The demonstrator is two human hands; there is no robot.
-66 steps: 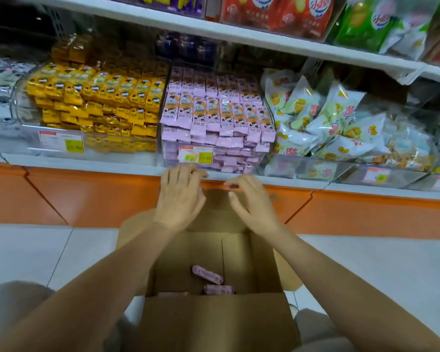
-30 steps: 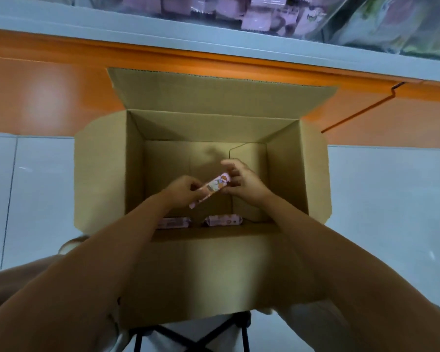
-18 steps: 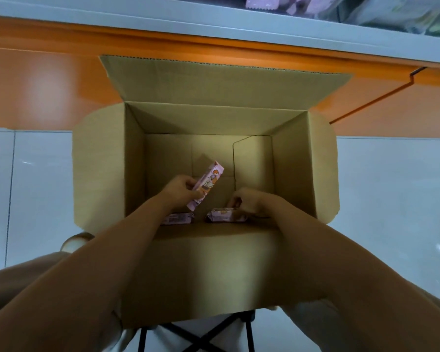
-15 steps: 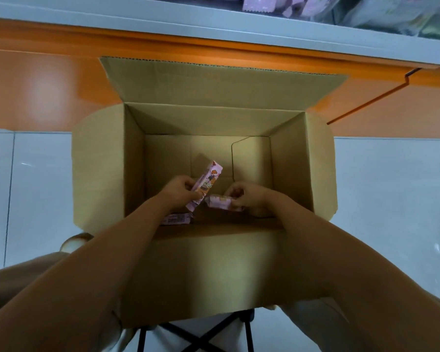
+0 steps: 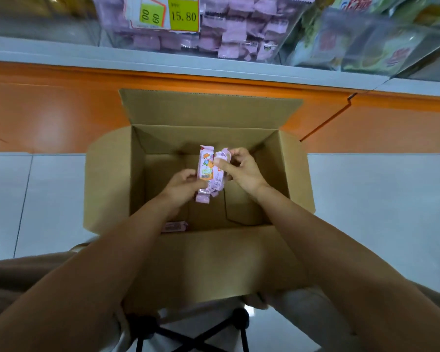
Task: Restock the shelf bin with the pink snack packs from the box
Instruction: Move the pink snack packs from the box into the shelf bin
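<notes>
An open cardboard box (image 5: 107,179) stands in front of me below the shelf. Over its inside, my left hand (image 5: 182,185) grips an upright pink snack pack (image 5: 205,165) by its lower half. My right hand (image 5: 241,168) pinches a second pink pack (image 5: 219,180) right beside the first, the two packs touching. One more pink pack (image 5: 174,226) lies on the box floor at the near left, partly hidden by my left forearm. The clear shelf bin (image 5: 277,47) of pink packs is above, with a yellow price tag (image 5: 183,15).
A grey shelf edge (image 5: 61,53) and an orange base panel (image 5: 48,115) run behind the box. Clear bins of green and white snack bags (image 5: 366,47) sit to the right. Grey floor tiles lie on both sides. The box rests on a black folding stand (image 5: 188,336).
My right hand has picked a second pink pack off the box floor and lifted it beside the pack in my left hand. Both hands rose, and the view tilted up toward the shelf.
</notes>
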